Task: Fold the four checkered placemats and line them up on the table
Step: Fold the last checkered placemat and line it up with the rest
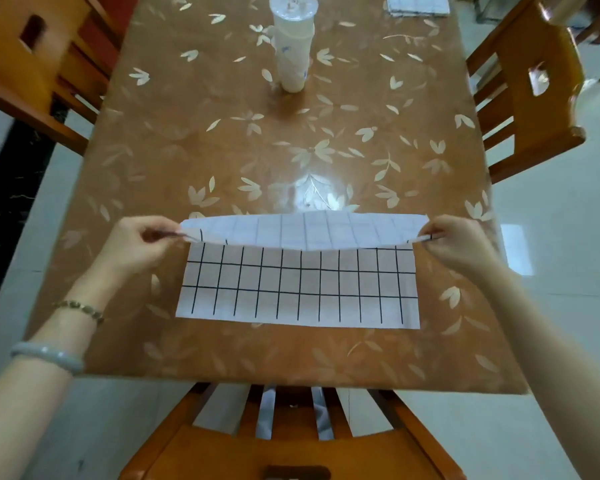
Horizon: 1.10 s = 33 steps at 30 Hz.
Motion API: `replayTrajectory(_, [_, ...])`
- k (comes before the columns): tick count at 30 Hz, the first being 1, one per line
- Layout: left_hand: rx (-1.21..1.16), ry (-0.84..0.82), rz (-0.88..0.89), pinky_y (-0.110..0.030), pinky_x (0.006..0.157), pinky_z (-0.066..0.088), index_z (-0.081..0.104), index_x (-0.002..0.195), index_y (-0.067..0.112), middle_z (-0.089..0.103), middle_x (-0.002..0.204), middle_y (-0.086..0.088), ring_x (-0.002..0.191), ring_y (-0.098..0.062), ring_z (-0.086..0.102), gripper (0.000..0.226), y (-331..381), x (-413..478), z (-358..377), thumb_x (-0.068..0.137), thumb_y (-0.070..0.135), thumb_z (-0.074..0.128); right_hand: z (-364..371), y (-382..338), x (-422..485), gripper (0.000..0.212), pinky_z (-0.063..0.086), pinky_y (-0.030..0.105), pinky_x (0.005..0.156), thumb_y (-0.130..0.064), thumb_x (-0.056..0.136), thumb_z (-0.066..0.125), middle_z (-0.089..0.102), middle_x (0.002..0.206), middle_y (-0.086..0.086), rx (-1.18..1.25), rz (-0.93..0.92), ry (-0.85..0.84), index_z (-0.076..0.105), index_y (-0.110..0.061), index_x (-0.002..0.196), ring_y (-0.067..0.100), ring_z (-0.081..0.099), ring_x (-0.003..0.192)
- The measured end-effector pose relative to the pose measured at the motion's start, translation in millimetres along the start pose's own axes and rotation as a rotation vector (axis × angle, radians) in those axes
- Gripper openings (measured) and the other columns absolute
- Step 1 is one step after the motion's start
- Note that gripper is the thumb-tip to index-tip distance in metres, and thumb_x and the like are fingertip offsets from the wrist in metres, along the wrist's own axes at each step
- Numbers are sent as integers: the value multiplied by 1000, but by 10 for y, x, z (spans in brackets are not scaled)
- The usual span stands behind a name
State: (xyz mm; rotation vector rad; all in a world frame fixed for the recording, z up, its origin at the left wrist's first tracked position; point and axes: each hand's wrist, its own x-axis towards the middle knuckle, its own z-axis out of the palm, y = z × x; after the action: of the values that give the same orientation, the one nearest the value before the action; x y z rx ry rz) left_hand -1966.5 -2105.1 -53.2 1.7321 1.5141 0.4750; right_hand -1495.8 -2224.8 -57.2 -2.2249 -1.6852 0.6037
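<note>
Checkered placemat (298,285) is lying across the near end of the table (222,150), its near half flat. Its far edge is being held up and is curling over toward the camera, so the paler underside is showing. From my remote station I am seeing the left hand (136,244) pinching the far left corner between thumb and fingers. The right hand (458,245) is pinching the far right corner the same way, with the raised edge sagging slightly between them. A beaded bracelet (80,310) and a pale bangle (47,356) are sitting on the left wrist. A white cylindrical container (293,46) is standing upright well beyond, near the table's midline. More checkered cloth (418,4) is resting at the far right corner; I cannot tell how many pieces. A left chair (32,64), a right chair (527,98) and a near chair (291,445) are flanking the table.
</note>
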Motion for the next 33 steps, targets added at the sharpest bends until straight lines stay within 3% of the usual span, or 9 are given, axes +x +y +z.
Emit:
replayTrajectory(5, [114,-170,-87,-4,67,44,69,71,38,67,70,32,71,12,63,36,-255,-439,213,81,3,72,375,178,-507,19,38,26,61,6,72,60,63,73,0,-118,-55,-172,71,-9,76,22,57,76])
replayTrajectory(8, [208,-256,-123,-28,90,50,73,74,38,70,79,24,84,2,66,32,-430,-528,354,84,8,69,611,277,-640,23,45,32,57,6,69,54,63,74,2,-201,-52,-237,70,-9,76,25,57,80])
replayTrajectory(11, [284,-310,-116,-46,108,39,74,80,36,71,86,20,87,3,64,29,-540,-528,449,86,9,64,736,300,-689,21,34,25,53,8,71,52,61,75,10,-226,-63,-293,69,-2,76,29,56,79])
replayTrajectory(17, [384,-356,-78,-44,104,41,60,78,47,69,95,13,90,-7,60,32,-582,-477,479,85,16,64,791,298,-701,26,36,29,62,5,71,51,49,77,0,-217,-75,-394,68,-5,87,21,45,78])
replayTrajectory(19, [459,-389,-86,-36,92,46,60,90,46,60,106,13,99,-7,52,19,-522,-493,445,78,41,73,756,274,-724,33,35,26,69,3,72,50,46,85,-2,-210,-46,-453,64,-12,99,20,44,87])
replayTrajectory(21, [487,-409,-59,-34,94,43,57,106,44,51,113,18,112,-4,43,41,-498,-506,412,73,65,65,680,229,-747,45,34,26,78,0,73,50,44,96,-2,-172,-13,-489,59,-19,113,17,39,97])
replayTrajectory(24, [381,-266,92,-36,103,35,57,123,27,53,125,13,124,-8,40,58,-391,-477,531,87,67,36,637,54,-708,47,36,30,88,2,76,49,46,103,-2,-90,-6,-322,59,-15,118,19,39,104])
replayTrajectory(28, [512,-107,258,-39,114,23,42,141,10,44,146,-7,137,-22,34,47,-276,-128,902,100,34,41,936,-363,-424,33,42,40,92,1,83,52,56,113,13,-16,-78,-59,63,-5,113,31,49,108])
replayTrajectory(33, [823,-241,423,-35,120,-6,10,153,12,9,161,-5,148,-16,-1,66,-246,331,1137,100,51,14,1397,-709,-2,55,32,50,107,-30,91,28,43,141,24,-173,-151,-131,47,-1,134,39,40,132])
